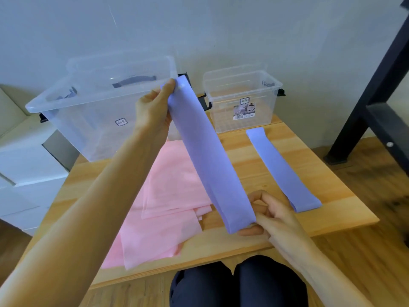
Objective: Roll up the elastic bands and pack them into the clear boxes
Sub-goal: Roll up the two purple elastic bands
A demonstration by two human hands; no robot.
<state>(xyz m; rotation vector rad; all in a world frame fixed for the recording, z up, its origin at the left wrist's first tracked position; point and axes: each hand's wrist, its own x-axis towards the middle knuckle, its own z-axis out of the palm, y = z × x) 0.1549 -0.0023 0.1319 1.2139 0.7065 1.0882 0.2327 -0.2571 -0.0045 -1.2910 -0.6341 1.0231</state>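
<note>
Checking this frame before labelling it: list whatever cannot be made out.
- Head view: label print on the small clear plastic box is too small to read.
- Pink elastic sheets: count unclear, overlapped and covered by the held purple elastic band.
- Large clear plastic box: its base is hidden by the left hand.

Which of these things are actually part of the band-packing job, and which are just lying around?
Part of the job:
held purple band, gripped by left hand and right hand
second purple band on the table
large clear box
small clear box

Lying about:
pink sheets
white drawers
black frame
</note>
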